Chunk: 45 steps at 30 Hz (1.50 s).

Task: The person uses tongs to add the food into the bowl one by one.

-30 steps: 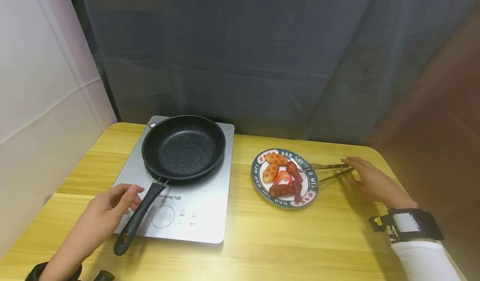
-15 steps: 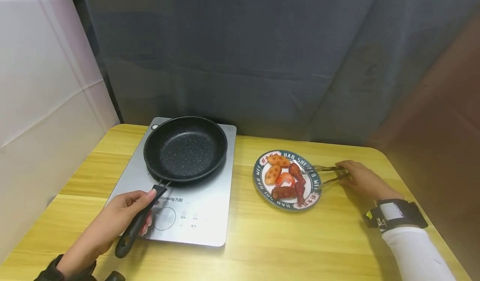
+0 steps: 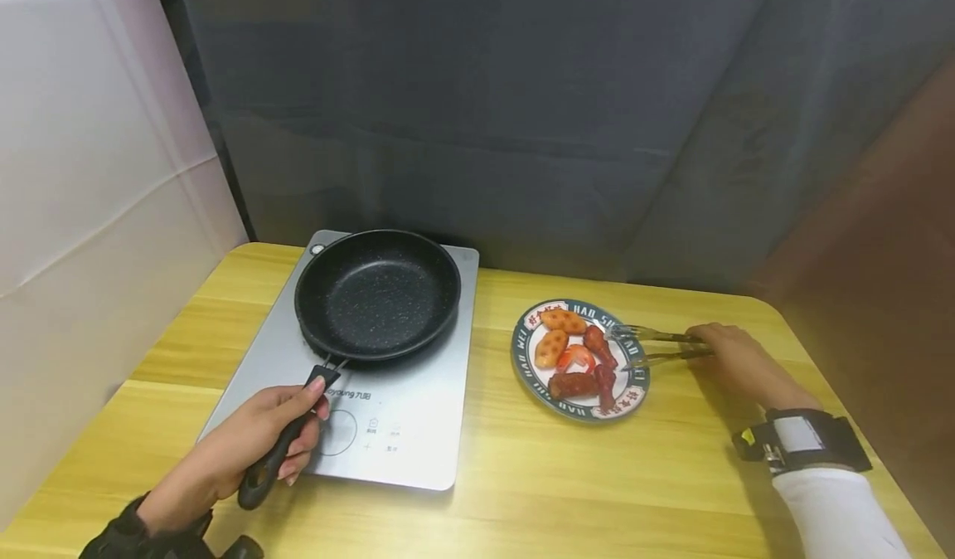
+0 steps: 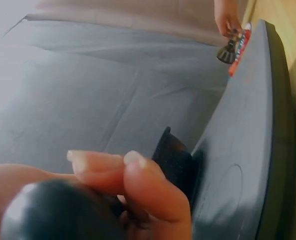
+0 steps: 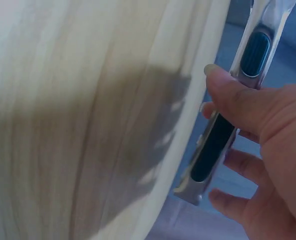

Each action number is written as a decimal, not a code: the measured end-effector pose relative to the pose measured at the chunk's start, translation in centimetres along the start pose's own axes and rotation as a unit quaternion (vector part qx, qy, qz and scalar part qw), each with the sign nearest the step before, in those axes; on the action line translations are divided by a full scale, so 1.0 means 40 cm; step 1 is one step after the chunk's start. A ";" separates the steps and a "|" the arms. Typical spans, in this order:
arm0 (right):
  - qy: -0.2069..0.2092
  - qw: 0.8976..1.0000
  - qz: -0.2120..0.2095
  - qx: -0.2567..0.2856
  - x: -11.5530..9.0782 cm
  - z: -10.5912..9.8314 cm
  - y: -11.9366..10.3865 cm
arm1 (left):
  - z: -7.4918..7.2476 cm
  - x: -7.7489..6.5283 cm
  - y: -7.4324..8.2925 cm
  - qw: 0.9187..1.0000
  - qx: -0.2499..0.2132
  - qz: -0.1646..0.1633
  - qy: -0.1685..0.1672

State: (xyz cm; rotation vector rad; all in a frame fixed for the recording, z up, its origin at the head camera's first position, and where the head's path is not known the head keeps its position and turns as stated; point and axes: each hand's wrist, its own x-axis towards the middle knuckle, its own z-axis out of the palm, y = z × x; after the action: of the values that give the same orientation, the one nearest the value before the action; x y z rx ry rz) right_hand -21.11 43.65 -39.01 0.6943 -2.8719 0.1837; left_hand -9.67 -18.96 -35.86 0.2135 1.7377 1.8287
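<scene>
In the head view my left hand [image 3: 261, 426] grips the black handle [image 3: 287, 443] of a speckled black frying pan [image 3: 376, 298], thumb along its top. The left wrist view shows the handle's rounded end [image 4: 58, 215] close up beside curled fingers [image 4: 160, 192]. My right hand [image 3: 746, 364] holds metal tongs [image 3: 671, 337] by their rear end, and their spread tips reach over the right side of a patterned plate [image 3: 525, 368]. In the right wrist view, thumb and fingers pinch the tongs' arm [image 5: 215, 147] with its dark teal inlays.
Beneath the pan lies a silver induction cooker [image 3: 418, 435]. The plate bears orange oval pieces [image 3: 552, 348], a tomato slice [image 3: 576, 360], drumsticks [image 3: 599, 346] and a brown sausage-like piece [image 3: 572, 386]. A grey curtain [image 3: 485, 128] stands behind the wooden table [image 3: 537, 476].
My left hand has moved from beside the pan handle onto it, and its fingers have wrapped round. The right hand has taken hold of the tongs more fully. The view has shifted slightly.
</scene>
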 end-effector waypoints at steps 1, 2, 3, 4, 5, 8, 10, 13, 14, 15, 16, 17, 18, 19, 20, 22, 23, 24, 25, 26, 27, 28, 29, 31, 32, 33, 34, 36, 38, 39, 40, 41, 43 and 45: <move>0.007 1.000 -0.002 0.001 -0.004 -0.003 0.000 | -0.002 0.000 0.001 1.000 -0.004 0.000 -0.008; 0.013 1.000 -0.005 -0.001 -0.007 -0.006 0.000 | -0.004 -0.001 0.001 1.000 -0.010 0.000 -0.016; 0.019 1.000 -0.009 -0.003 -0.009 -0.011 -0.003 | -0.006 -0.002 0.002 1.000 -0.015 0.001 -0.024; 0.026 1.000 -0.013 -0.005 -0.012 -0.016 -0.006 | -0.008 -0.003 0.002 0.999 -0.021 0.003 -0.033; 0.031 0.999 -0.016 -0.009 -0.014 -0.021 -0.009 | -0.010 -0.004 0.003 0.999 -0.028 0.005 -0.041; 0.045 0.998 -0.028 -0.020 -0.020 -0.042 -0.027 | -0.015 -0.005 0.003 0.997 -0.047 0.010 -0.059; 0.055 0.998 -0.034 -0.023 -0.024 -0.055 -0.041 | -0.017 -0.005 0.003 0.996 -0.055 0.011 -0.065; 0.080 0.996 -0.041 -0.016 -0.032 -0.072 -0.067 | -0.016 -0.004 0.004 0.996 -0.057 0.009 -0.066; 0.087 0.995 -0.040 -0.015 -0.036 -0.076 -0.075 | -0.016 -0.003 0.004 0.996 -0.057 0.008 -0.065; 0.093 0.995 -0.037 -0.013 -0.039 -0.081 -0.084 | -0.015 -0.002 0.004 0.996 -0.056 0.007 -0.064; 0.098 0.995 -0.034 -0.010 -0.043 -0.086 -0.094 | -0.014 -0.001 0.005 0.997 -0.055 0.006 -0.063; 0.099 0.995 -0.025 -0.010 -0.048 -0.090 -0.104 | -0.013 -0.001 0.005 0.997 -0.054 0.005 -0.061; 0.098 0.995 -0.012 -0.012 -0.053 -0.096 -0.114 | -0.012 0.000 0.005 0.997 -0.053 0.003 -0.060; 0.095 0.995 0.001 -0.012 -0.058 -0.102 -0.124 | -0.012 0.000 0.005 0.997 -0.053 0.002 -0.059; 0.091 0.996 0.014 -0.011 -0.063 -0.109 -0.135 | -0.011 0.001 0.005 0.997 -0.054 0.001 -0.059; 0.082 0.996 0.042 -0.014 -0.071 -0.122 -0.157 | -0.010 0.001 0.006 0.997 -0.057 0.001 -0.059; 0.077 0.995 0.054 -0.014 -0.075 -0.128 -0.167 | -0.009 0.001 0.006 0.996 -0.060 0.001 -0.060; 0.073 0.995 0.066 -0.012 -0.078 -0.134 -0.179 | -0.009 0.000 0.006 0.996 -0.064 0.002 -0.061; 0.069 0.995 0.076 -0.011 -0.079 -0.140 -0.189 | -0.009 -0.001 0.006 0.996 -0.069 0.003 -0.063; 0.064 0.994 0.084 -0.011 -0.079 -0.144 -0.199 | -0.010 -0.002 0.007 0.995 -0.074 0.004 -0.065; 0.058 0.994 0.094 -0.010 -0.078 -0.148 -0.209 | -0.010 -0.003 0.007 0.995 -0.080 0.005 -0.067; 0.052 0.993 0.102 -0.007 -0.077 -0.150 -0.219 | -0.012 -0.005 0.007 0.994 -0.087 0.004 -0.069; 0.045 0.993 0.111 -0.002 -0.075 -0.152 -0.229 | -0.013 -0.007 0.008 0.993 -0.094 0.003 -0.071; 0.029 0.991 0.130 0.000 -0.070 -0.152 -0.245 | -0.015 -0.008 0.008 0.992 -0.103 0.000 -0.076; 0.021 0.990 0.138 -0.001 -0.069 -0.152 -0.252 | -0.016 -0.008 0.008 0.992 -0.104 -0.001 -0.076; 0.016 0.989 0.144 -0.004 -0.069 -0.151 -0.258 | -0.016 -0.008 0.007 0.992 -0.105 -0.003 -0.076; 0.012 0.989 0.149 -0.010 -0.070 -0.150 -0.263 | -0.016 -0.008 0.007 0.992 -0.104 -0.006 -0.073; 0.005 0.988 0.156 -0.023 -0.073 -0.150 -0.273 | -0.014 -0.006 0.007 0.993 -0.097 -0.009 -0.067; 0.004 0.987 0.159 -0.038 -0.078 -0.150 -0.281 | -0.012 -0.004 0.007 0.994 -0.091 -0.014 -0.059; 0.000 0.986 0.161 -0.045 -0.080 -0.151 -0.285 | -0.011 -0.003 0.008 0.994 -0.089 -0.016 -0.056; -0.007 0.985 0.167 -0.048 -0.082 -0.151 -0.289 | -0.010 -0.003 0.008 0.995 -0.088 -0.017 -0.053; -0.015 0.984 0.171 -0.048 -0.083 -0.151 -0.292 | -0.009 -0.002 0.009 0.995 -0.085 -0.018 -0.050; -0.031 0.981 0.182 -0.051 -0.083 -0.148 -0.299 | -0.008 -0.002 0.009 0.995 -0.087 -0.018 -0.051; -0.043 0.979 0.191 -0.050 -0.084 -0.142 -0.304 | -0.008 -0.002 0.008 0.995 -0.088 -0.017 -0.053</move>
State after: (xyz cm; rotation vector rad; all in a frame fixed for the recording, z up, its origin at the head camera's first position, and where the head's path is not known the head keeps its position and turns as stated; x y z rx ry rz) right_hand -11.73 35.32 -33.21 0.1280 -3.0451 0.0579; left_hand -9.87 -19.28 -35.56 0.2033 1.4901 1.8985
